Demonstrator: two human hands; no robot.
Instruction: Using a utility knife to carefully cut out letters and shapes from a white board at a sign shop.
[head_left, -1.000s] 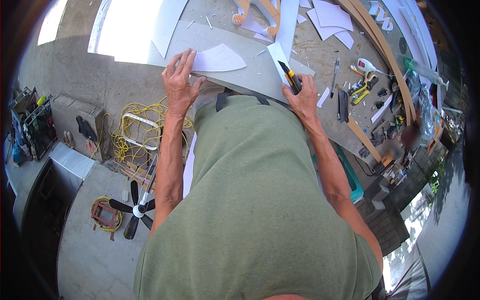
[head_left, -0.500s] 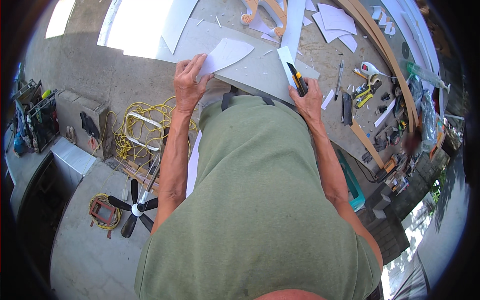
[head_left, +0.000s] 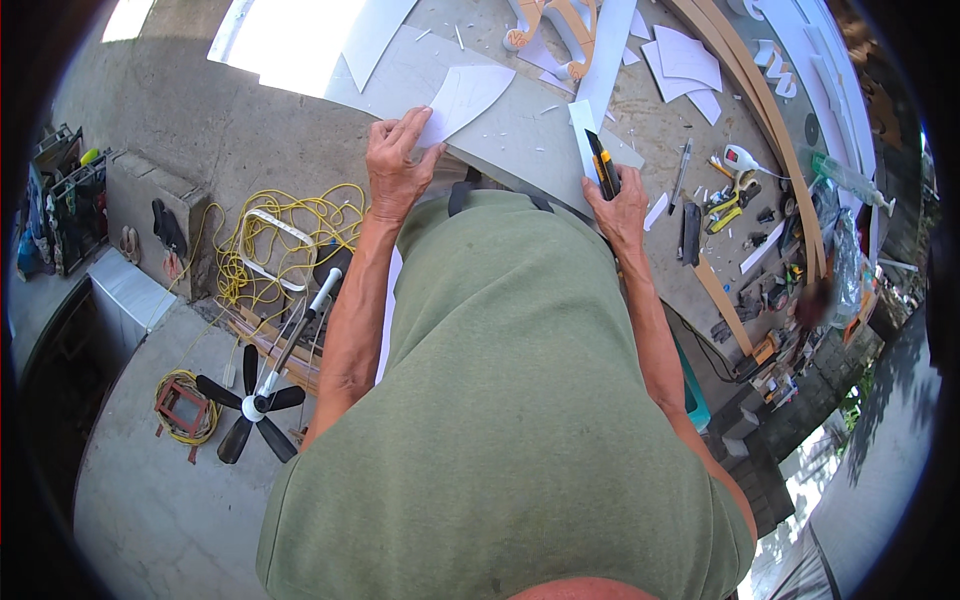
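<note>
My left hand (head_left: 403,168) pinches the near-left corner of a white sheet piece (head_left: 468,98) with one curved edge, at the near edge of a grey board (head_left: 520,150). Faint lines show on the piece. At the board's right end, my right hand (head_left: 621,206) is closed round a black and yellow utility knife (head_left: 604,166), its tip toward the far side. A narrow white strip (head_left: 582,128) lies right beside the knife. Whether my right fingers also touch this strip, I cannot tell.
Right of the board lie a pen (head_left: 681,165), yellow-handled pliers (head_left: 725,219), a glue gun (head_left: 740,158) and white offcuts (head_left: 686,62). Long tan strips (head_left: 775,105) curve along the right. Left on the floor are tangled yellow cord (head_left: 320,215) and a black-bladed fan (head_left: 253,405).
The whole view has shifted slightly. My left hand and the curved white piece have moved a little to the right; both hands keep their holds.
</note>
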